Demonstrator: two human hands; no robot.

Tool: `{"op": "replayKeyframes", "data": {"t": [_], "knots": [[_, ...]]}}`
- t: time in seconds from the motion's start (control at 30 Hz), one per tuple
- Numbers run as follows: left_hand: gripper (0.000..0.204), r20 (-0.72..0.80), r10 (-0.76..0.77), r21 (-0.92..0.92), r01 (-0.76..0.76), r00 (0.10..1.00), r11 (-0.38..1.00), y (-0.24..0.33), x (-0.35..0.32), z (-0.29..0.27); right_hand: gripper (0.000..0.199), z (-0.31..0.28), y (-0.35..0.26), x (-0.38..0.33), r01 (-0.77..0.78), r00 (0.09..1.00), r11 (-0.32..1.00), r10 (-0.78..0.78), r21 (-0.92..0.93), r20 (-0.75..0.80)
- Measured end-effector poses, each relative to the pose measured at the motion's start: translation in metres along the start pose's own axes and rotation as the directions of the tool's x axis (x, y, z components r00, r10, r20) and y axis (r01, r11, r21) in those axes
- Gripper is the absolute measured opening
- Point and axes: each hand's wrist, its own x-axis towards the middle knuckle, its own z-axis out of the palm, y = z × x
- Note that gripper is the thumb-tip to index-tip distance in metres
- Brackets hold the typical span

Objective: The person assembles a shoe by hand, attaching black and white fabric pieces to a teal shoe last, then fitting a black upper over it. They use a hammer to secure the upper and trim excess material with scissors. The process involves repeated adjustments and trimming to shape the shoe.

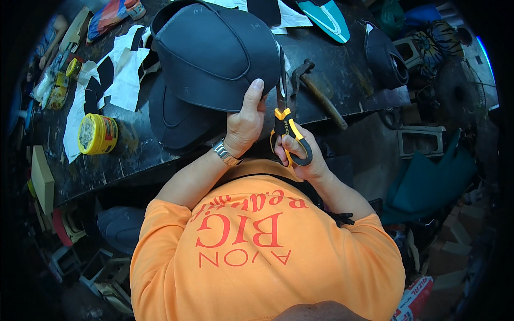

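Observation:
My left hand [245,125], with a metal-banded watch on its wrist, grips the lower right edge of a black leather-like panel [214,59]. The thumb lies on top and the other fingers are mostly hidden beneath. Curved raised seams run across this panel. My right hand [310,158] is closed round the yellow and black handles of a pair of scissors [284,119]. Their blades point away from me along the panel's right edge; whether they bite into it I cannot tell. Another black seamed piece [179,128] lies on the table below the held one.
On the dark worktable [134,168] are a hammer [324,101], a yellow tub [97,134], white and black scraps [126,80], a rolled black piece [385,59] and a teal piece [326,21]. Teal material [428,184] and a grey frame [420,142] are off to the right.

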Motion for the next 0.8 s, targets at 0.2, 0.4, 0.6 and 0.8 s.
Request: {"op": "replayKeyframes", "data": {"t": [0.2,0.4,0.6,0.8], "knots": [[0.026,-0.049,-0.046,0.065,0.049,0.998,0.997,0.007,-0.007,-0.009,0.035,-0.001,-0.013,-0.003,-0.081,0.997,0.995,0.082,-0.058,0.009],[0.026,-0.038,-0.083,0.205,0.089,0.996,0.975,0.003,-0.015,-0.018,0.047,0.008,-0.016,0.008,-0.032,0.999,0.987,0.032,-0.158,-0.004],[0.025,-0.05,-0.097,0.202,0.105,0.994,0.974,0.004,-0.017,-0.019,0.034,0.009,-0.014,0.008,-0.057,0.994,0.99,0.044,-0.132,-0.105],[0.025,-0.05,-0.093,0.237,0.102,0.994,0.966,0.004,-0.017,-0.02,0.031,0.014,-0.004,0.007,-0.075,0.991,0.975,0.049,-0.207,-0.126]]}}
